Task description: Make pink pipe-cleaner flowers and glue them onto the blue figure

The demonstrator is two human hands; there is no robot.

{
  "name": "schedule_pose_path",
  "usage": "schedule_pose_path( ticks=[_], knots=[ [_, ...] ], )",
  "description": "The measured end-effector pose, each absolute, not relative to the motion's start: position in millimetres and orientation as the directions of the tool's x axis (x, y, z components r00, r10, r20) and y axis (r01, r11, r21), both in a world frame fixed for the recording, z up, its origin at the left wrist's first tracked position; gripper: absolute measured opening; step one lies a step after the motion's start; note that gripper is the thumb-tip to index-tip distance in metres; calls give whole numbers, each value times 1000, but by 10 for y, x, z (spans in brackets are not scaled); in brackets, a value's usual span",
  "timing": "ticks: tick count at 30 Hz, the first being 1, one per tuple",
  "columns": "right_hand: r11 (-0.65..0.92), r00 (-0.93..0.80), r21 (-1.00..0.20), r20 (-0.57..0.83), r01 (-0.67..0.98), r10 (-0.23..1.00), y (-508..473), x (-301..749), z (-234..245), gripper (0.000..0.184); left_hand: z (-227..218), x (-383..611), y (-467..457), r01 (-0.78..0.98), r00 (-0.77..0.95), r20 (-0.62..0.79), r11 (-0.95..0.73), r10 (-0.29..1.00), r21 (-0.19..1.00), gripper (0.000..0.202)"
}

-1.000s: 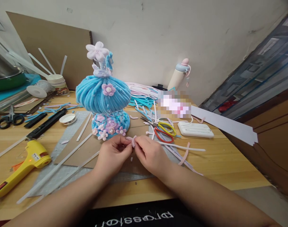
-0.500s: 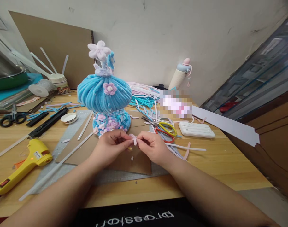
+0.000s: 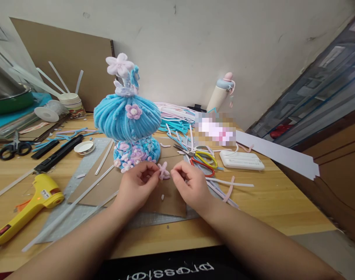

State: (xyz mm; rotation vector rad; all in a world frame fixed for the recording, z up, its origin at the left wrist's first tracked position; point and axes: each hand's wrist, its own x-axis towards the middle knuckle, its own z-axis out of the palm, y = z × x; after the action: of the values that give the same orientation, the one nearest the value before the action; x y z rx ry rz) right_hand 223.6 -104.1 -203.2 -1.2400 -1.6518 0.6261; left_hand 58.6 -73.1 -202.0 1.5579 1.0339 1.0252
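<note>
A small pale-pink flower (image 3: 164, 171) of fuzzy pipe cleaner, its petals spread, is pinched between the thumb and index finger of my left hand (image 3: 139, 182). Just right of it, my right hand (image 3: 191, 186) has its thumb and fingertips pressed together. A narrow gap parts it from the flower, and nothing shows in its fingers. Behind my left hand stands a blue fuzzy craft piece (image 3: 123, 120) with a domed top, a pink flower at its tip and a base covered in small flowers. Cardboard (image 3: 162, 208) lies under both hands, with a tiny white scrap on it.
On the left lie a yellow glue gun (image 3: 43, 196), black scissors (image 3: 15, 147) and a white lid (image 3: 84, 147). To the right are red-and-yellow-handled pliers (image 3: 205, 159), loose pipe cleaners (image 3: 229, 182) and a white power bank (image 3: 242, 160). A bottle (image 3: 221, 91) stands against the wall.
My right fingers have let go of the flower and moved slightly right. The flower has turned so its petals show, and it stays in my left hand.
</note>
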Motion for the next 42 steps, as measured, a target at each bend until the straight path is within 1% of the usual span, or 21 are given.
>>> schedule_pose_path(
  ticks=[1,2,3,4,5,7,9,12,14,15,19,21,26,29,32,36,39,42],
  knots=[
    [343,-14,-846,370,409,929,-1027,2252,-2031,9,-2004,592,-724,103,308,105,-142,946,984,7],
    [345,-22,-857,365,382,931,-1010,2267,-2031,8,-1987,600,-718,70,337,79,-108,938,992,6],
    [365,-67,-854,367,370,928,-992,2282,-2031,12,-1971,607,-713,38,365,54,-73,929,997,7],
    [399,-134,-837,378,375,916,-974,2295,-2032,14,-1958,614,-708,9,389,29,-35,921,999,8],
    [443,-199,-807,396,389,896,-958,2305,-2033,12,-1948,618,-705,-17,406,4,4,914,1000,9],
    [526,-275,-739,448,422,851,-939,2318,-2039,9,-1940,620,-703,-82,419,-56,100,906,992,12],
    [581,-265,-686,519,438,813,-939,2321,-2047,11,-1943,615,-709,-166,455,-132,230,881,959,14],
    [659,-268,-625,609,419,747,-960,2317,-2048,12,-1955,598,-723,-235,578,-235,435,781,869,15],
    [698,-298,-595,636,398,712,-973,2316,-2037,12,-1963,585,-728,-230,633,-275,514,724,826,13],
    [702,-305,-592,637,396,708,-976,2318,-2031,12,-1966,577,-727,-237,635,-284,530,719,814,12],
    [678,-328,-602,595,422,733,-961,2339,-2022,11,-1970,557,-715,-305,582,-257,500,772,811,11],
    [695,-362,-589,594,413,719,-951,2351,-2033,11,-1969,554,-710,-326,568,-251,494,784,806,14],
    [751,-365,-527,661,398,656,-959,2359,-2057,14,-1993,546,-708,-265,624,-296,552,723,790,13],
    [744,-391,-485,641,460,660,-969,2359,-2042,12,-2024,546,-702,-277,593,-285,524,753,805,13],
    [725,-423,-412,611,552,669,-981,2354,-2019,12,-2041,556,-704,-293,566,-280,507,775,810,12],
    [730,-460,-336,602,596,653,-1004,2342,-2007,20,-2033,563,-719,-260,610,-296,539,735,801,11],
    [730,-468,-329,596,599,652,-1016,2330,-2013,21,-2030,560,-724,-237,604,-304,531,736,814,11],
    [697,-424,-362,593,619,685,-1017,2323,-2028,16,-2033,564,-722,-258,562,-298,506,771,823,12]
  ],
)
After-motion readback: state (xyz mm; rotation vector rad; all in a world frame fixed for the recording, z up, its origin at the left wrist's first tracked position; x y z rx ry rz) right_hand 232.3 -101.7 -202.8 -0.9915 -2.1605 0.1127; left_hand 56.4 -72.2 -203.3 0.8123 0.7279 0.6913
